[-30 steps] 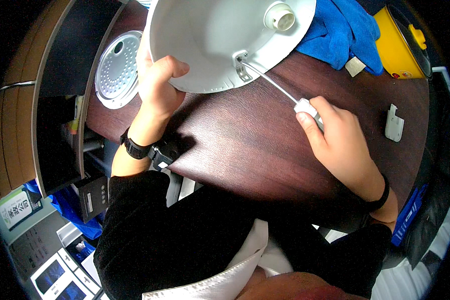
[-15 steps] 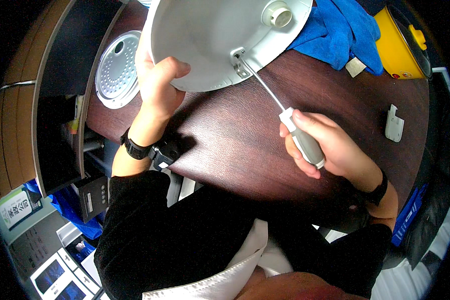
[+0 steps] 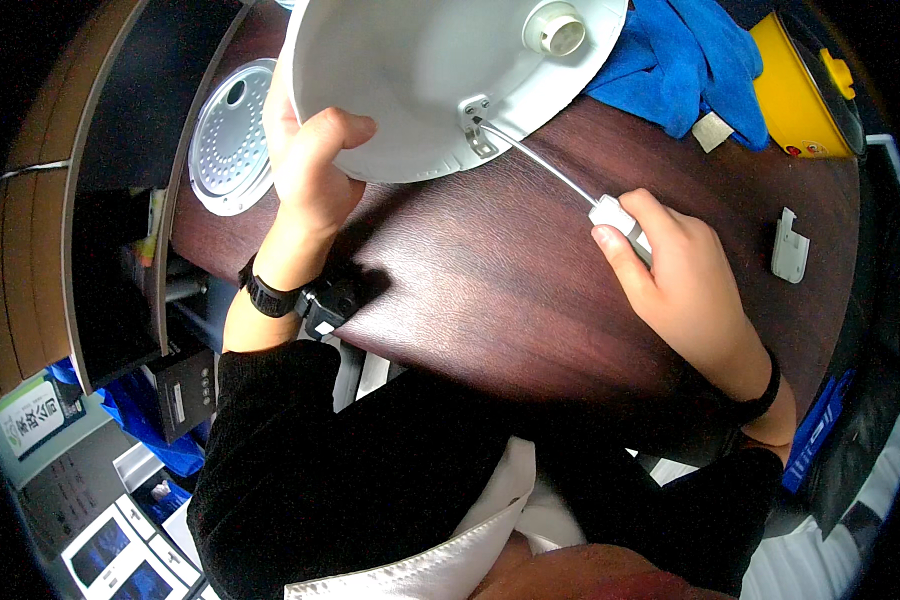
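Note:
My left hand is closed on the left edge of a white bowl-shaped housing, its thumb over the rim and the other fingers hidden behind. The housing is tilted so its hollow inside shows. A round white fitting stands out of the inner wall, and a small metal bracket sits near the lower rim. My right hand is wrapped from above round the white and grey handle of a screwdriver. Its shaft reaches up and left to the bracket, the tip at the bracket's upper part.
A perforated steamer tray lies at the far left of the dark wooden table. Beyond my right hand are a blue cloth, a yellow pot-like appliance and a small white plastic piece. Shelving flanks the left.
My right hand has turned over the screwdriver handle, from below it to on top, and shifted up and right. The shaft lies flatter. The housing has moved slightly left.

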`<state>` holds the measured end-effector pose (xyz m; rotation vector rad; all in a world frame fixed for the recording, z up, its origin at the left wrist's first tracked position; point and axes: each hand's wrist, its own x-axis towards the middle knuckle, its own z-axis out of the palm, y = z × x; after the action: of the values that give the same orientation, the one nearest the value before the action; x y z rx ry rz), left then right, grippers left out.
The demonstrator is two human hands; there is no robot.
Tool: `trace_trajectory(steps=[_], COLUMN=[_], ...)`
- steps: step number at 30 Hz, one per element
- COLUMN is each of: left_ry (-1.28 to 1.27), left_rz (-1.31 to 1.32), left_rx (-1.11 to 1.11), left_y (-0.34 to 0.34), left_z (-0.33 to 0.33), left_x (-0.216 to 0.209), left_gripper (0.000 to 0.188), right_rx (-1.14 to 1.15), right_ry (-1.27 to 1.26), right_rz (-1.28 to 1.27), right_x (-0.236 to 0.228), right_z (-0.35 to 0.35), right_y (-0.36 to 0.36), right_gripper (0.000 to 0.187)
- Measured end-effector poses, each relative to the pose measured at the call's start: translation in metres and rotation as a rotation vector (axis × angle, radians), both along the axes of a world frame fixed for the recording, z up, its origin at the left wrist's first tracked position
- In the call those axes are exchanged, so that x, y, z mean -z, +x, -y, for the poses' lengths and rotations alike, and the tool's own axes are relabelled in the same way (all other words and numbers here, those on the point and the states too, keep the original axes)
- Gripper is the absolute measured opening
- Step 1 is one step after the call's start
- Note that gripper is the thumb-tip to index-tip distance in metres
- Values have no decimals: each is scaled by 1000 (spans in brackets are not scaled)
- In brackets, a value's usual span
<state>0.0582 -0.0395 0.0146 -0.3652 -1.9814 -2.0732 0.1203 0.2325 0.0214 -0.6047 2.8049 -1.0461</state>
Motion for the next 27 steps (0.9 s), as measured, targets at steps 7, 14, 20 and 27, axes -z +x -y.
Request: trace_trajectory(steps=[7, 14, 20, 27], left_ry=[11, 23, 29, 31], left_rz=[12, 17, 25, 32], left_rx=[-1, -8, -3, 10], left_y=[1, 2, 2, 1], left_z=[0, -2, -3, -3], left_x=[1, 1, 1, 2], left_gripper=[49, 53, 57, 61], right_rx=[15, 15, 25, 1], right_ry=[23, 56, 61, -15], right_rz=[10, 49, 54, 65], right_x=[3, 1, -1, 2], right_z=[3, 4, 4, 3], right_y=[-1, -1, -1, -3], right_gripper=[20, 19, 19, 18])
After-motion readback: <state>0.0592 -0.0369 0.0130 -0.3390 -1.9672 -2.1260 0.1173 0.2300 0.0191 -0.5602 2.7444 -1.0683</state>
